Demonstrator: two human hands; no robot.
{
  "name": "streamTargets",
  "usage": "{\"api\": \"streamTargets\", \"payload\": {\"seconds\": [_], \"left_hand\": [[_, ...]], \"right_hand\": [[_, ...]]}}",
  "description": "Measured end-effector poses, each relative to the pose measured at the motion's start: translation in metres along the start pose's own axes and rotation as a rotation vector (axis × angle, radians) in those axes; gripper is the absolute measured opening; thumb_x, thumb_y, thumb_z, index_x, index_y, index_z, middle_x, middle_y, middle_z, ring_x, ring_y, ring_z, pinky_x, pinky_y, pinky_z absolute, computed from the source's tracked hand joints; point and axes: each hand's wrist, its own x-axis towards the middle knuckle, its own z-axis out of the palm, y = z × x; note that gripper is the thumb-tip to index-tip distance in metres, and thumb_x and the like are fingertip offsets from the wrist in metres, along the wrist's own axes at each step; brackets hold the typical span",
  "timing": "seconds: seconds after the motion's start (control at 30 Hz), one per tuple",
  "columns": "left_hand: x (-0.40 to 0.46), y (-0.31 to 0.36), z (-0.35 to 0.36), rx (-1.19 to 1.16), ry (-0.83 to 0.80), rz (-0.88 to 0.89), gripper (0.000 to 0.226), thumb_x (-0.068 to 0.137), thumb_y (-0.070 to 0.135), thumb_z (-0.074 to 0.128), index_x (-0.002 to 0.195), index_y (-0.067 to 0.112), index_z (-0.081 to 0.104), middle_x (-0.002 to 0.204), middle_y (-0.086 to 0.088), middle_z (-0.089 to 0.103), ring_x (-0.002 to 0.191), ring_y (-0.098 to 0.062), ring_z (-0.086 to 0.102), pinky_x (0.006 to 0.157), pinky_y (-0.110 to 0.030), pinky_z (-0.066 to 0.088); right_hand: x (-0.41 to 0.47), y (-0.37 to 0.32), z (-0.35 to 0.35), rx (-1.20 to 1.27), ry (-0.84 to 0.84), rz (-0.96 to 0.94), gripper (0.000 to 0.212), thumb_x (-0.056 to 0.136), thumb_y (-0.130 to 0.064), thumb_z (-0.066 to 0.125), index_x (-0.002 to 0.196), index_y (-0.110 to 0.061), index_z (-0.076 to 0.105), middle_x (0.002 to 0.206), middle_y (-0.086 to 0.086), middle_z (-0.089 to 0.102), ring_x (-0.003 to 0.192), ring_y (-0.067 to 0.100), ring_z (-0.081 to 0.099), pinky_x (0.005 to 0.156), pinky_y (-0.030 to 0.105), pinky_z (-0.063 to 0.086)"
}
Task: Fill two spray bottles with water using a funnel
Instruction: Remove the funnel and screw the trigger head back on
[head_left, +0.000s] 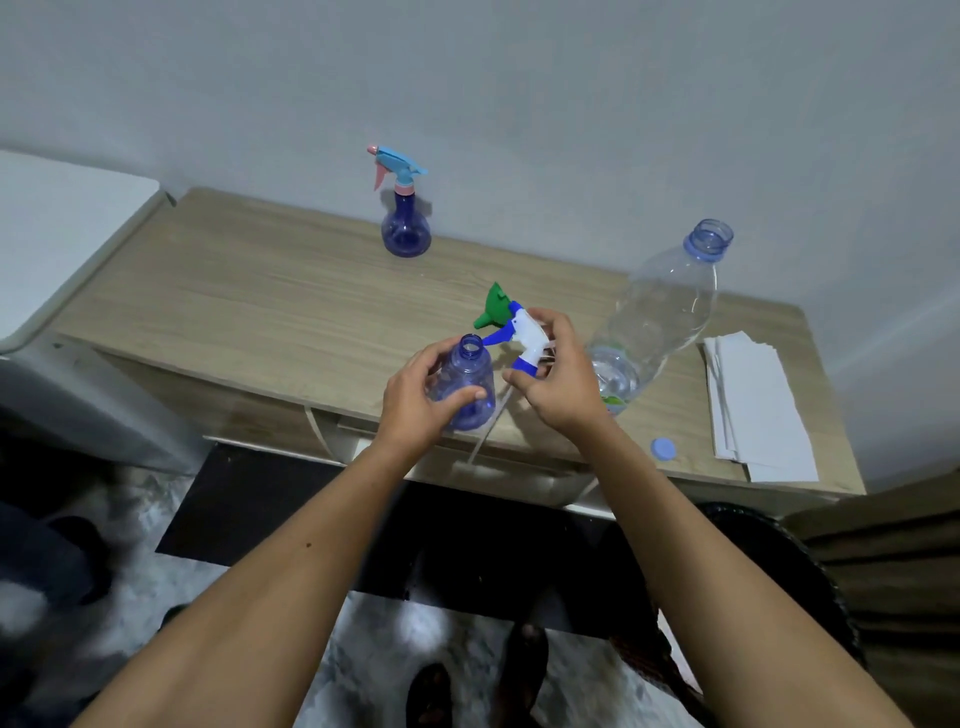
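Observation:
My left hand (415, 400) grips a blue see-through spray bottle (467, 384) with its neck uncovered, held above the table's front edge. My right hand (556, 379) holds that bottle's white and blue trigger head (524, 340), off the bottle, its thin dip tube (485, 434) hanging down. A green funnel (493, 306) lies on its side on the table just behind my hands. The second spray bottle (405, 228), blue with a light blue and pink trigger head screwed on, stands at the back near the wall.
A large clear water bottle (660, 317) with no cap and a little water at the bottom stands at the right. Its blue cap (665, 449) lies near the front edge. White folded papers (753, 405) lie at the far right of the wooden table (249, 306).

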Motion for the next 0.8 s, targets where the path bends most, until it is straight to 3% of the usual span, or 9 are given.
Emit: {"api": "streamTargets", "payload": {"seconds": [0.13, 0.3, 0.57, 0.8], "left_hand": [[0.000, 0.003, 0.000, 0.019, -0.003, -0.005, 0.065, 0.071, 0.034, 0.093, 0.131, 0.036, 0.067, 0.126, 0.010, 0.074, 0.117, -0.009, 0.070, 0.104, -0.043, 0.058], [-0.002, 0.004, 0.001, 0.016, -0.005, -0.007, 0.065, 0.072, 0.033, 0.091, 0.133, 0.032, 0.068, 0.125, 0.010, 0.075, 0.115, -0.009, 0.071, 0.104, -0.039, 0.057], [-0.003, 0.008, 0.000, 0.039, 0.004, -0.008, 0.063, 0.076, 0.019, 0.094, 0.131, 0.035, 0.067, 0.124, 0.010, 0.075, 0.114, -0.006, 0.070, 0.104, -0.036, 0.057], [-0.002, 0.006, 0.002, 0.019, 0.002, -0.024, 0.064, 0.076, 0.019, 0.095, 0.132, 0.034, 0.067, 0.125, 0.008, 0.074, 0.116, -0.010, 0.070, 0.105, -0.036, 0.057]], "right_hand": [[0.001, -0.035, -0.020, -0.016, 0.039, -0.151, 0.072, 0.077, -0.005, 0.086, 0.137, -0.027, 0.052, 0.135, -0.008, 0.059, 0.113, 0.001, 0.060, 0.080, 0.022, 0.055], [0.007, -0.084, -0.049, -0.031, 0.117, -0.321, 0.074, 0.078, -0.007, 0.087, 0.140, -0.019, 0.050, 0.135, -0.002, 0.057, 0.110, 0.003, 0.060, 0.086, 0.010, 0.049], [0.011, -0.146, -0.072, 0.011, 0.172, -0.489, 0.073, 0.081, -0.005, 0.083, 0.143, -0.014, 0.046, 0.137, 0.001, 0.055, 0.120, 0.017, 0.059, 0.086, 0.015, 0.050], [0.015, -0.141, -0.055, -0.047, 0.105, -0.519, 0.073, 0.080, -0.004, 0.083, 0.142, -0.015, 0.048, 0.138, 0.001, 0.055, 0.121, 0.011, 0.059, 0.088, 0.024, 0.056]]}}
